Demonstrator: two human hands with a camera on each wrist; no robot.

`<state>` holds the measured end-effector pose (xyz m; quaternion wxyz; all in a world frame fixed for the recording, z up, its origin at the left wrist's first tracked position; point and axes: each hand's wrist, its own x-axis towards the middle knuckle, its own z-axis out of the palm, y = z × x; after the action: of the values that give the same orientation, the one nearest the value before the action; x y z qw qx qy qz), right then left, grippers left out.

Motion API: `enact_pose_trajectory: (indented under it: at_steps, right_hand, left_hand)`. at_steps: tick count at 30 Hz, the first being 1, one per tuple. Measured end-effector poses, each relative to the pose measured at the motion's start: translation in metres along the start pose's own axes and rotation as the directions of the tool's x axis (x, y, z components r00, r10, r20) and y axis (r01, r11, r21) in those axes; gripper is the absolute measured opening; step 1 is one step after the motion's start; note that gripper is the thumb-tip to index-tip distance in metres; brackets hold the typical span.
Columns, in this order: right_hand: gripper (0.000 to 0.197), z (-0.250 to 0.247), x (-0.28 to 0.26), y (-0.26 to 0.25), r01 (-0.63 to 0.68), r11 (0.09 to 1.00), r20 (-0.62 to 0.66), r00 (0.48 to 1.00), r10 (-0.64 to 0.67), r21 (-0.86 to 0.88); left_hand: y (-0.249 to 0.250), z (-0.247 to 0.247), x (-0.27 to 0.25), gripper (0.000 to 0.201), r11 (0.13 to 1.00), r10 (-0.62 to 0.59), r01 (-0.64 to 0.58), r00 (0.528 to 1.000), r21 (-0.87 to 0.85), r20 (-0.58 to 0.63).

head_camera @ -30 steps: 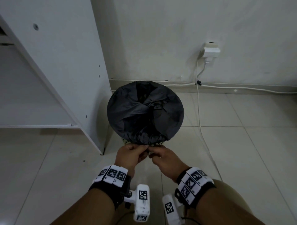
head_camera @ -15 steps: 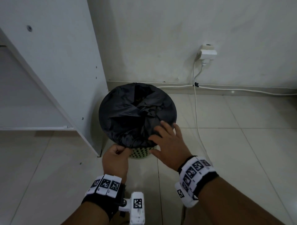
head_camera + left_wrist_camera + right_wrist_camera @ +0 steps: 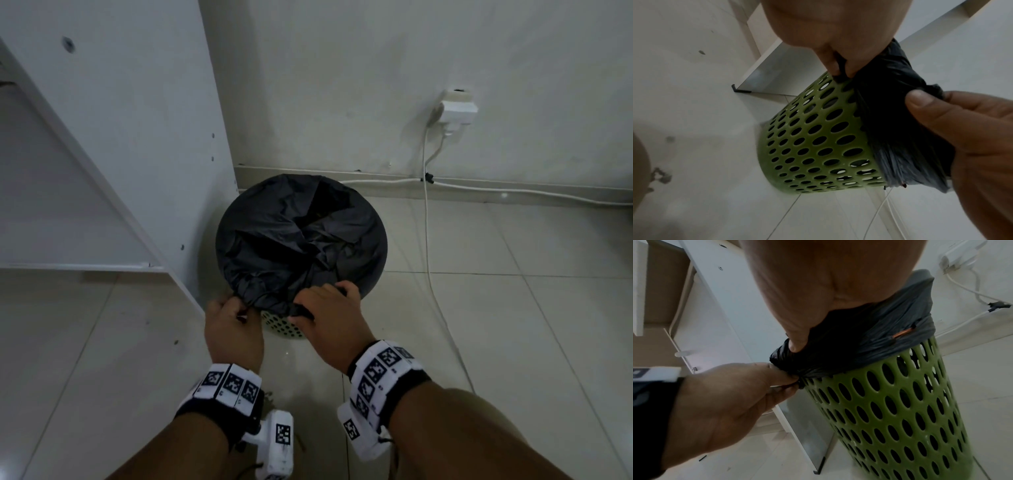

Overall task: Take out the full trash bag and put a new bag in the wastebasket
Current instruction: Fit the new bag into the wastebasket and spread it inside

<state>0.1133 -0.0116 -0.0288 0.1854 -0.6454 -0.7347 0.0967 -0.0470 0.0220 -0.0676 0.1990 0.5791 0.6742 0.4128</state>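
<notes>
A green perforated wastebasket (image 3: 282, 325) stands on the tiled floor, and a black trash bag (image 3: 301, 240) is stretched over its rim and crumpled inward. At the near rim my left hand (image 3: 241, 308) pinches a gathered bit of the bag's edge. In the left wrist view the left hand (image 3: 840, 71) holds that bit against the wastebasket (image 3: 818, 146). Just to its right, my right hand (image 3: 318, 298) curls over the rim and grips the bag's folded edge, with its thumb underneath. The right wrist view shows the right thumb (image 3: 795, 344) pressed into the bag (image 3: 879, 324).
A white cabinet side panel (image 3: 137, 137) stands close to the left of the basket. The wall is right behind it. A white plug adapter (image 3: 457, 109) sits on the wall, and its cable (image 3: 428, 240) runs down over the floor to the right of the basket.
Half a second ago my right hand lay open over the bag's near rim; now its fingers are curled around the bag's edge. The left hand has kept its pinch.
</notes>
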Motion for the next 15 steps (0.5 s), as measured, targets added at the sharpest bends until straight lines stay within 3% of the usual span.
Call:
enact_pose_trajectory:
  at_steps: [5,8,11,13,15]
  right_hand:
    - [0.016,0.001,0.001,-0.001,-0.023,1.0,-0.003,1.0,0.023,0.012]
    - [0.016,0.0,0.0,-0.001,-0.027,0.999,0.002,1.0,0.027,0.021]
    - [0.016,0.0,0.001,-0.003,-0.037,0.999,-0.003,0.999,0.037,0.023]
    - [0.015,0.001,0.003,-0.005,-0.045,0.999,-0.02,0.999,0.045,0.017]
    - [0.013,0.002,0.004,-0.006,-0.043,0.999,-0.032,0.999,0.043,0.002]
  left_hand:
    - [-0.007,0.006,0.005,0.014,1.0,0.0,0.0,1.0,0.001,0.015]
    - [-0.008,0.007,0.007,0.013,0.994,-0.102,0.104,0.993,-0.034,0.051]
    - [-0.009,0.006,0.004,0.031,0.964,-0.222,0.235,0.969,-0.125,0.113]
    - [-0.003,0.001,-0.002,0.028,0.896,-0.296,0.333,0.941,-0.293,0.164]
    - [0.008,-0.005,-0.008,0.027,0.754,-0.397,0.462,0.887,-0.467,0.237]
